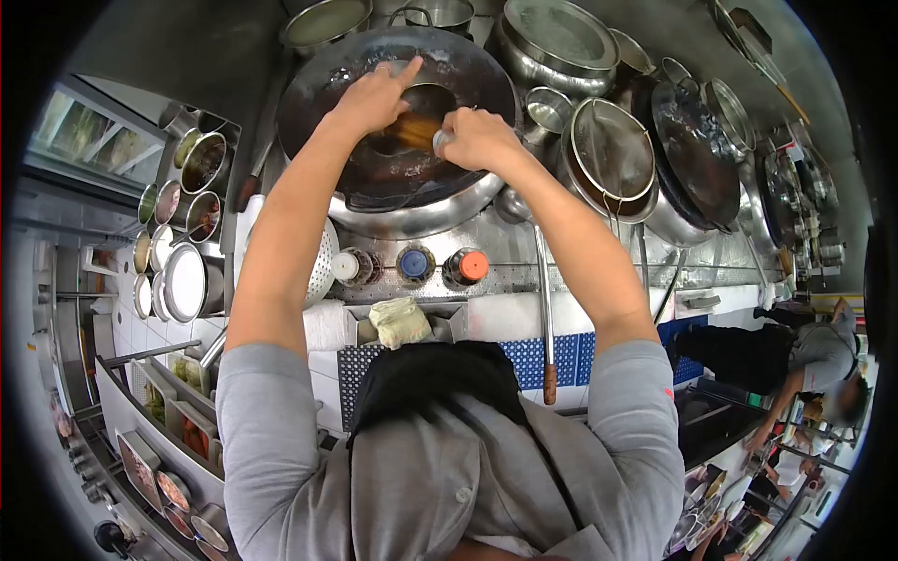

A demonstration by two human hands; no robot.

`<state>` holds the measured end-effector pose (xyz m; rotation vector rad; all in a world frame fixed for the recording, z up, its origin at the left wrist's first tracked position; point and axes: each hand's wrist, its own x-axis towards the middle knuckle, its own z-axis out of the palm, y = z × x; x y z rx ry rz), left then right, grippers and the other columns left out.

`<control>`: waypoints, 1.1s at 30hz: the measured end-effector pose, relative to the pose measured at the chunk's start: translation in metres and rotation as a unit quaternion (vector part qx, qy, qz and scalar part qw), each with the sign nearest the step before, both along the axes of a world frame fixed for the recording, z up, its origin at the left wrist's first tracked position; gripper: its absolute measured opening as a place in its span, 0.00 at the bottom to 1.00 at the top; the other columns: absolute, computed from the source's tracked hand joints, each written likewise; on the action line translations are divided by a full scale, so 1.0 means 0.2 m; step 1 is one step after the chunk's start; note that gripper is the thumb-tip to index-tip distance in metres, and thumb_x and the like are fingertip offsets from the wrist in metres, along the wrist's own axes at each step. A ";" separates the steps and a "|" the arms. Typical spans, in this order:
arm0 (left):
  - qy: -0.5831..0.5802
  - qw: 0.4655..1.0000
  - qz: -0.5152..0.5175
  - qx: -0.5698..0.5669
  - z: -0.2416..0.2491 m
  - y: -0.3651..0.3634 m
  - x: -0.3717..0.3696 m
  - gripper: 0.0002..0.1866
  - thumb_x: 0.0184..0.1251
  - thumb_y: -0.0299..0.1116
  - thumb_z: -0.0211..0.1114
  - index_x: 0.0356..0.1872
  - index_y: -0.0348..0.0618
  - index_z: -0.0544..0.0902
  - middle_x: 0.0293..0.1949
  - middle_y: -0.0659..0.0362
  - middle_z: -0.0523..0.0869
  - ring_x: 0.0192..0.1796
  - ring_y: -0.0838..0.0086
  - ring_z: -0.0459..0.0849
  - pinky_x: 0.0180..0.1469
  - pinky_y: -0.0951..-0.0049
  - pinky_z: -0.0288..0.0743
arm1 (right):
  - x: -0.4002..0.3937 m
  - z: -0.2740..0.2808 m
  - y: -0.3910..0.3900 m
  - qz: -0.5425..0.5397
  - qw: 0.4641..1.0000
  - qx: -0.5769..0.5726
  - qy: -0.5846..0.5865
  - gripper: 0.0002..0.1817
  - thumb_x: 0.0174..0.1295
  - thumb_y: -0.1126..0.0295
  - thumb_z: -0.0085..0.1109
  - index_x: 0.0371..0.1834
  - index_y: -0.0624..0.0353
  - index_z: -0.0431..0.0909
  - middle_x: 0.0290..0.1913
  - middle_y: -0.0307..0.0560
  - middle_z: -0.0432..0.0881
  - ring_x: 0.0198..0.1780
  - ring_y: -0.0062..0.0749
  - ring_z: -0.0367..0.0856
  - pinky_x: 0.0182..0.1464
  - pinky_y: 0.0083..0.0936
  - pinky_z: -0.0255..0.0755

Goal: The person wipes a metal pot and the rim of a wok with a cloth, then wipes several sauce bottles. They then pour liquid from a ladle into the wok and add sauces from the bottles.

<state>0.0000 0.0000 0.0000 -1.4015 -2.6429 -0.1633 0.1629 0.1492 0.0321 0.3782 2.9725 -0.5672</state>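
Observation:
A large dark wok (309,112) sits on the stove in front of me, its inside wet and shiny. Over its left side is my left hand (374,101), index finger stretched out across the wok. My right hand (477,138) is closed, low inside the wok, around the pale end of a tan wok brush (414,133). Motion blurs the brush's bristle end near the wok's bottom. Three bottles stand on the steel ledge nearer me, with a white cap (346,266), a blue cap (415,264) and an orange cap (473,266).
Right of the wok are a wire strainer (613,150), another wok (697,154) and a long-handled ladle (544,309). Seasoning pots (204,164) stand at left. A folded cloth (398,322) lies on the front ledge. Another person (795,351) works at far right.

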 end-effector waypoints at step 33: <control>0.138 0.989 0.045 0.031 -0.14 0.07 -0.03 0.16 0.65 0.27 0.58 0.53 0.43 0.81 0.46 0.47 0.86 0.40 0.50 0.90 0.42 0.54 0.86 | 1.53 0.04 0.24 -0.229 0.943 -0.222 0.093 0.24 0.55 0.68 0.75 0.57 0.60 0.84 0.44 0.61 0.89 0.41 0.36 0.90 0.46 0.28 0.79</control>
